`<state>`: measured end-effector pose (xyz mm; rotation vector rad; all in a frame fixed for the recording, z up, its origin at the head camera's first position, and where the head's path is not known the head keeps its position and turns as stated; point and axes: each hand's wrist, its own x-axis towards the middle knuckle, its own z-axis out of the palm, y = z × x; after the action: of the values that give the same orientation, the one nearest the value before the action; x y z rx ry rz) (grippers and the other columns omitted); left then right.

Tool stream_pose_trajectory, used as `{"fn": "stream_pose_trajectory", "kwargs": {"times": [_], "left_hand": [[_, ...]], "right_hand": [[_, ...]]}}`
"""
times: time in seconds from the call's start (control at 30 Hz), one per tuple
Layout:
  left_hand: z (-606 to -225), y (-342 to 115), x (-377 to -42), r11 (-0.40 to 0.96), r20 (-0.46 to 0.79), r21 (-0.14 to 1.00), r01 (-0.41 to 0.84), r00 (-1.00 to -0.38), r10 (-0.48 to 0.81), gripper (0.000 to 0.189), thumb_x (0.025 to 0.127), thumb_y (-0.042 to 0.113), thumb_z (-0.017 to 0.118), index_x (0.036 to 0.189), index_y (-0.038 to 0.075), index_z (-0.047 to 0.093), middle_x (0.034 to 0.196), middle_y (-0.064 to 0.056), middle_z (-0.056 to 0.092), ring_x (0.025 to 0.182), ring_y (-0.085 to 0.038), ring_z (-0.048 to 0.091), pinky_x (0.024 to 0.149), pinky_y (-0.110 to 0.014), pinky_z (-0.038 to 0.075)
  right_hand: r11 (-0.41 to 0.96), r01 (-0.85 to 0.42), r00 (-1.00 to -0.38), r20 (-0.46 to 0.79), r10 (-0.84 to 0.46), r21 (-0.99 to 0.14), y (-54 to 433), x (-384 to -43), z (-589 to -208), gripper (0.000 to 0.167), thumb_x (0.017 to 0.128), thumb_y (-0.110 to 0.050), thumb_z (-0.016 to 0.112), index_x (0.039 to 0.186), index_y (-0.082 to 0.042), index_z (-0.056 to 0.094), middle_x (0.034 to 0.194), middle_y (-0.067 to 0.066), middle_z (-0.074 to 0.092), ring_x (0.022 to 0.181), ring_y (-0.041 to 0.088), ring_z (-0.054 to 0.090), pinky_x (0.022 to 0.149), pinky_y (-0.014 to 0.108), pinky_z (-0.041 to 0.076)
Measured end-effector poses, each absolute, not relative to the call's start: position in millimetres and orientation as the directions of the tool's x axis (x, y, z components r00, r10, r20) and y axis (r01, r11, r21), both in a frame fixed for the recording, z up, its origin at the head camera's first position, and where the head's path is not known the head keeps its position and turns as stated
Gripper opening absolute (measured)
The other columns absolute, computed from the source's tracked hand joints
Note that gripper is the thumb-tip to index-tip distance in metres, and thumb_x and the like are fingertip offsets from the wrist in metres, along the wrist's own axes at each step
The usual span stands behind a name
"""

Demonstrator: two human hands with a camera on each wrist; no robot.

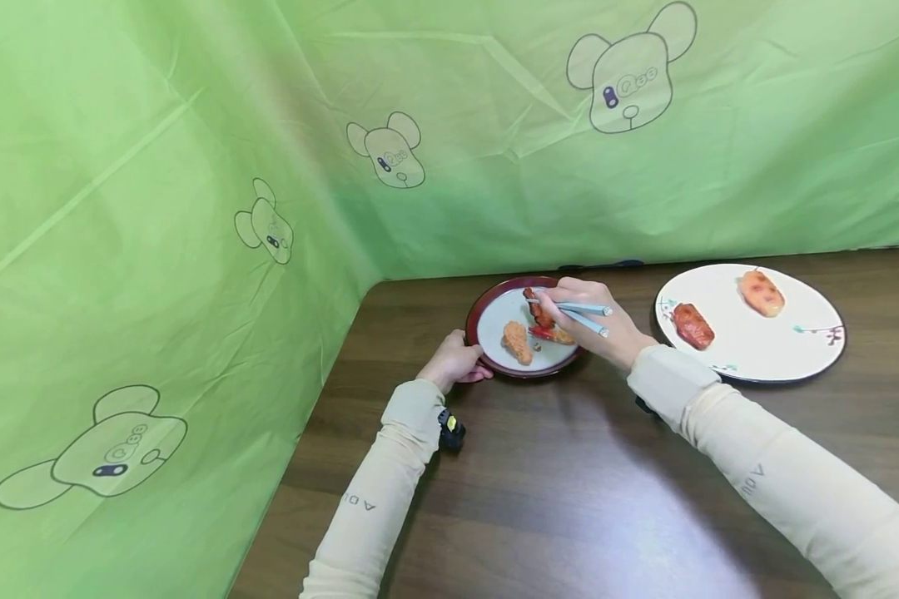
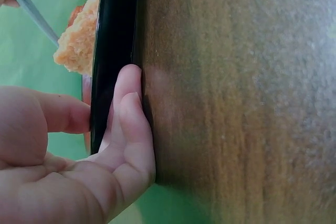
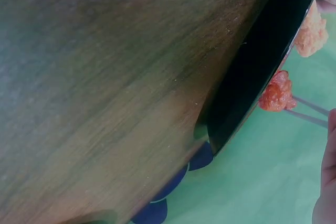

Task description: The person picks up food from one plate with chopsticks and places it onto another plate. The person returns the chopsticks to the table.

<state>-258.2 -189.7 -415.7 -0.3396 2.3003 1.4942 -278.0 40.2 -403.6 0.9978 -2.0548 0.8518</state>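
A small dark-red-rimmed plate [image 1: 476, 320] sits near the table's back corner with a fried orange piece [image 1: 517, 342] and a reddish piece [image 1: 540, 314] on it. My left hand [image 1: 455, 363] grips the plate's near-left rim; in the left wrist view its fingers [image 2: 128, 109] lie under the black rim [image 2: 113, 51] and the thumb presses the top. My right hand [image 1: 595, 320] holds light-blue chopsticks [image 1: 586, 314] whose tips are at the reddish piece. In the right wrist view the plate's dark edge [image 3: 252, 72], a red piece [image 3: 276, 92] and the chopstick tips [image 3: 310, 111] show.
A larger white plate [image 1: 794, 349] to the right holds a red-brown piece [image 1: 692, 325] and an orange piece [image 1: 760, 293]. The brown wooden table [image 1: 569, 482] is walled at the back and left by a green sheet printed with bears [image 1: 195, 208].
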Motion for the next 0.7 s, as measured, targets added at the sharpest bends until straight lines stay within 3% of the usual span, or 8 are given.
{"fn": "stream_pose_trajectory", "kwargs": {"times": [0.43,0.6,0.7], "left_hand": [[-414.5,-190.4,-260.3,0.408,-0.444,0.818,-0.404,-0.896,0.004,0.039,0.099,0.010,0.045,0.134,-0.002,0.034,0.072,-0.009,0.061,0.056,-0.010,0.063,0.052,-0.017,0.055],[-415.1,-191.3,-260.3,0.419,-0.444,0.815,-0.401,-0.896,0.005,0.046,0.100,0.010,0.044,0.140,-0.003,0.029,0.074,-0.009,0.061,0.057,-0.009,0.064,0.051,-0.017,0.054],[-414.3,-191.2,-259.0,0.420,-0.440,0.816,-0.397,-0.898,0.006,0.047,0.100,0.010,0.044,0.142,-0.004,0.027,0.074,-0.009,0.061,0.057,-0.009,0.064,0.051,-0.016,0.053]], "right_hand": [[0.499,-0.781,-0.596,0.686,-0.417,-0.375,37.3,-281.8,-405.8,0.019,0.094,-0.011,0.058,0.104,-0.011,0.074,0.072,-0.001,0.054,0.065,0.008,0.043,0.055,0.022,0.041],[0.516,-0.730,-0.672,0.609,-0.422,-0.448,34.2,-281.0,-403.8,0.019,0.096,-0.017,0.057,0.102,-0.013,0.074,0.077,-0.001,0.057,0.068,0.010,0.047,0.058,0.025,0.045],[0.512,-0.739,-0.662,0.611,-0.434,-0.438,32.1,-281.4,-404.5,0.018,0.096,-0.014,0.057,0.098,-0.011,0.074,0.081,0.001,0.061,0.071,0.012,0.052,0.062,0.029,0.050]]}}
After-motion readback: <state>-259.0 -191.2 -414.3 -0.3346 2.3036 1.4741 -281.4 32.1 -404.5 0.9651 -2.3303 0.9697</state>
